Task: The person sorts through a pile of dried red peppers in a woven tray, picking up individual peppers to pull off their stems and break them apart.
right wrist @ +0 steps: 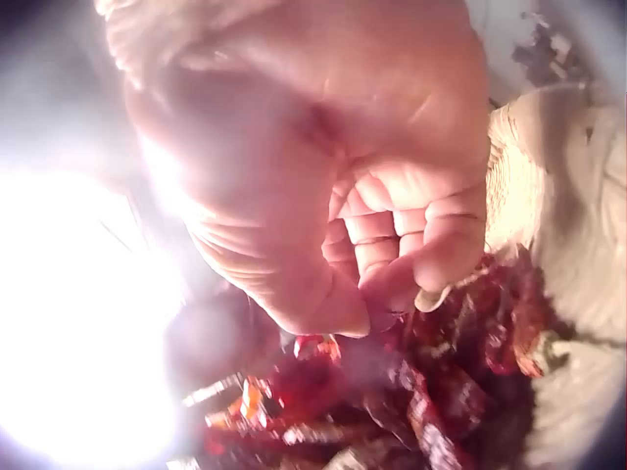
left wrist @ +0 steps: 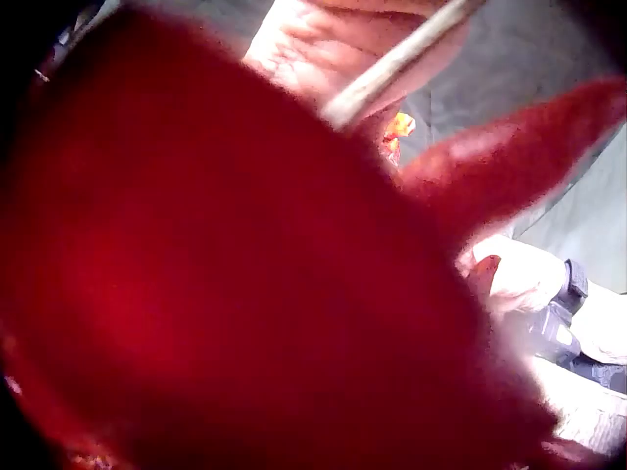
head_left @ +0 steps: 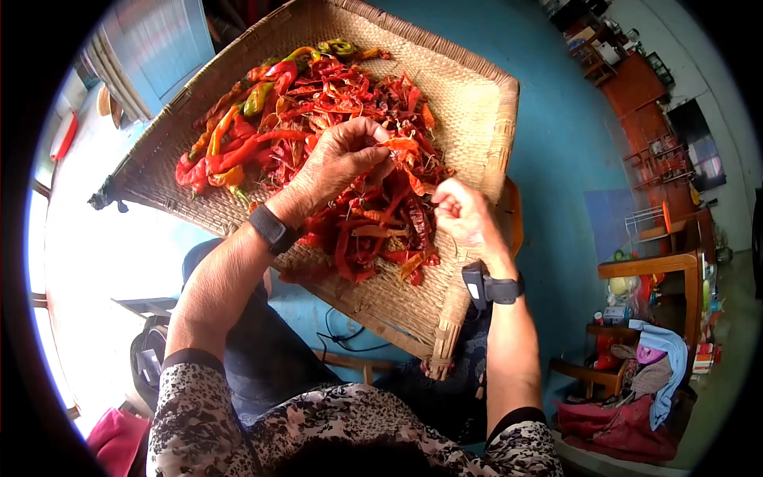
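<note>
My left hand [head_left: 350,159] is over the pile of red chili peppers [head_left: 350,230], thumb and fingertips pinching an orange-red dried chili [head_left: 403,145]. In the left wrist view, a blurred red chili [left wrist: 216,255] very near the camera fills most of the picture, hiding much of the hand [left wrist: 323,44]. Just right of the held chili, my right hand [head_left: 467,213] hovers by the pile's edge with curled fingers. The right wrist view shows its thumb [right wrist: 313,294] close against the bent fingers [right wrist: 441,250], with nothing visible held between them.
The peppers lie in a wide woven basket [head_left: 469,87] tilted over the person's lap. Fresher red, yellow and green peppers [head_left: 238,135] form its left side. A wooden chair heaped with clothes [head_left: 620,413] stands at right on the blue floor [head_left: 548,199].
</note>
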### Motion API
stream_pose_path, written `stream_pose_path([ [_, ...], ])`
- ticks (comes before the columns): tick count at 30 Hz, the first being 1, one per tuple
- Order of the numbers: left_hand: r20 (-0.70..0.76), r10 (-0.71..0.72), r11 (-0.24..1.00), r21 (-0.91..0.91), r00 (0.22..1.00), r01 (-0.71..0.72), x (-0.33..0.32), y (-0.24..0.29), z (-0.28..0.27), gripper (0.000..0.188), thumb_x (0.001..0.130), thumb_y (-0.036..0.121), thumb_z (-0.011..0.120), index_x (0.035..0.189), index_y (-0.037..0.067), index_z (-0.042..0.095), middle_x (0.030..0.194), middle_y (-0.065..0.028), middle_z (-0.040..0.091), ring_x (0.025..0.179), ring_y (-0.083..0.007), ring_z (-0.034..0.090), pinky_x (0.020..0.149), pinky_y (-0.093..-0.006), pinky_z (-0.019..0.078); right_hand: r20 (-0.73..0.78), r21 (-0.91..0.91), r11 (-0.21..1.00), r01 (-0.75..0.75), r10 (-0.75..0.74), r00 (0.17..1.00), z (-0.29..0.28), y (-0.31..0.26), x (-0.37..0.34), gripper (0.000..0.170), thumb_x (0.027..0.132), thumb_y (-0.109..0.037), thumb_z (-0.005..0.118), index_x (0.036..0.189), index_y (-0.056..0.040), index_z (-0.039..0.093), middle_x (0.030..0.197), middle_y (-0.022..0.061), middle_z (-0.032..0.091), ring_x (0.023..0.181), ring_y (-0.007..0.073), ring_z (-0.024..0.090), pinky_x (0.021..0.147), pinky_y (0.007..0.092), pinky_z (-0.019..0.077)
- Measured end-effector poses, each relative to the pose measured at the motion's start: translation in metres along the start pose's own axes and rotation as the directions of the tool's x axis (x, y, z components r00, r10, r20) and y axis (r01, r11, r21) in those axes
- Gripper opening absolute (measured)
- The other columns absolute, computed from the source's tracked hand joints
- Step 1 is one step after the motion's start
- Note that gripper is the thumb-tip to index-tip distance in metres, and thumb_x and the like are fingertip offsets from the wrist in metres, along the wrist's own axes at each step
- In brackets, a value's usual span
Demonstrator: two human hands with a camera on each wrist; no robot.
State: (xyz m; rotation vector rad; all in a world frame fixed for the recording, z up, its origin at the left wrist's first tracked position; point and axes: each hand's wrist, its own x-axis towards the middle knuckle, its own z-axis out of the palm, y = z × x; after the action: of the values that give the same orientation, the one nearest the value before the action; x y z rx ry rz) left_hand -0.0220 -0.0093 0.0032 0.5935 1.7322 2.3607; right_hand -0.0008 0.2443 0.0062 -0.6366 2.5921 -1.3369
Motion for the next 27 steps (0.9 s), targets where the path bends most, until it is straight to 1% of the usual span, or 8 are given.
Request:
stream_pose_path([
  [1,0.018,-0.001,1.000,-0.017,1.000,0.001,0.000,-0.001,-0.001,0.005,0.098,0.009,0.055,0.100,0.005,0.056,0.076,-0.0019,0.060,0.062,-0.0075,0.054,0.053,-0.0225,0.0442,-0.011,0.160,0.986,-0.051,0.053,0.999,-0.006,0.005,-0.003,0.009,0.082,-0.002,0.060,0.091,-0.0026,0.057,0.068,-0.0025,0.052,0.060,0.0058,0.048,0.054,0.0234,0.0413],
  [7,0.069,-0.014,1.000,0.015,0.998,0.013,-0.002,-0.006,0.016,0.004,0.098,0.007,0.053,0.101,0.006,0.055,0.076,-0.0024,0.059,0.060,-0.0080,0.054,0.052,-0.0219,0.0425,-0.152,0.210,0.978,0.001,0.031,0.988,0.001,-0.016,-0.020,0.043,0.083,-0.024,0.074,0.118,-0.0042,0.058,0.084,0.0015,0.061,0.070,0.0066,0.053,0.063,0.0241,0.0473],
  [8,0.083,-0.043,0.999,-0.018,0.996,0.045,-0.003,-0.007,0.020,0.005,0.097,0.006,0.054,0.102,0.006,0.055,0.076,-0.0023,0.059,0.061,-0.0078,0.054,0.052,-0.0218,0.0428,-0.167,0.154,0.987,0.034,-0.008,0.986,0.011,-0.013,-0.017,0.044,0.084,-0.023,0.074,0.120,-0.0039,0.057,0.087,0.0019,0.062,0.068,0.0060,0.054,0.059,0.0261,0.0467],
  [12,0.078,-0.070,0.997,0.047,0.994,0.067,-0.005,-0.009,0.027,0.007,0.096,0.005,0.057,0.103,0.007,0.057,0.084,0.0015,0.060,0.072,-0.0050,0.054,0.062,-0.0207,0.0442,-0.196,-0.217,0.973,0.075,-0.118,0.974,0.013,-0.027,-0.015,0.013,0.089,-0.014,0.065,0.092,-0.0024,0.061,0.064,0.0170,0.057,0.058,0.0274,0.058,0.054,0.0369,0.0467],
  [15,0.011,-0.040,0.986,0.163,0.999,0.037,-0.005,-0.008,0.020,0.007,0.096,0.006,0.057,0.102,0.007,0.059,0.089,0.0055,0.059,0.080,-0.0030,0.052,0.069,-0.0197,0.0440,-0.349,-0.343,0.937,0.071,-0.198,0.916,-0.002,-0.019,-0.013,0.009,0.090,-0.011,0.063,0.092,-0.0026,0.062,0.076,0.0127,0.064,0.065,0.0203,0.064,0.056,0.0336,0.0478],
  [19,-0.042,-0.103,0.994,0.039,0.994,0.105,-0.004,-0.002,0.016,0.005,0.097,0.007,0.056,0.101,0.007,0.060,0.084,0.0055,0.055,0.075,-0.0038,0.051,0.066,-0.0212,0.0452,-0.535,-0.484,0.874,0.035,-0.328,0.779,-0.033,0.001,-0.020,0.009,0.091,-0.011,0.063,0.093,-0.0029,0.062,0.072,0.0114,0.063,0.059,0.0200,0.059,0.056,0.0325,0.0470],
  [21,-0.043,-0.070,0.997,0.036,0.997,0.072,-0.004,-0.005,0.013,0.005,0.097,0.008,0.057,0.100,0.007,0.060,0.085,0.0043,0.056,0.075,-0.0044,0.051,0.066,-0.0215,0.0460,-0.595,-0.451,0.887,-0.096,-0.220,0.773,-0.044,0.008,-0.029,0.008,0.092,-0.012,0.060,0.093,-0.0043,0.061,0.072,0.0172,0.063,0.060,0.0336,0.062,0.056,0.0397,0.0482],
  [27,-0.041,-0.073,0.972,0.222,0.996,0.080,-0.006,-0.005,0.017,0.010,0.097,0.015,0.058,0.100,0.005,0.059,0.089,0.0027,0.058,0.080,-0.0053,0.054,0.073,-0.0229,0.0487,-0.583,-0.581,0.638,-0.505,0.107,0.805,-0.067,0.036,-0.054,0.013,0.090,-0.018,0.062,0.096,-0.0059,0.062,0.075,0.0181,0.064,0.069,0.0372,0.064,0.062,0.0471,0.0488],
])
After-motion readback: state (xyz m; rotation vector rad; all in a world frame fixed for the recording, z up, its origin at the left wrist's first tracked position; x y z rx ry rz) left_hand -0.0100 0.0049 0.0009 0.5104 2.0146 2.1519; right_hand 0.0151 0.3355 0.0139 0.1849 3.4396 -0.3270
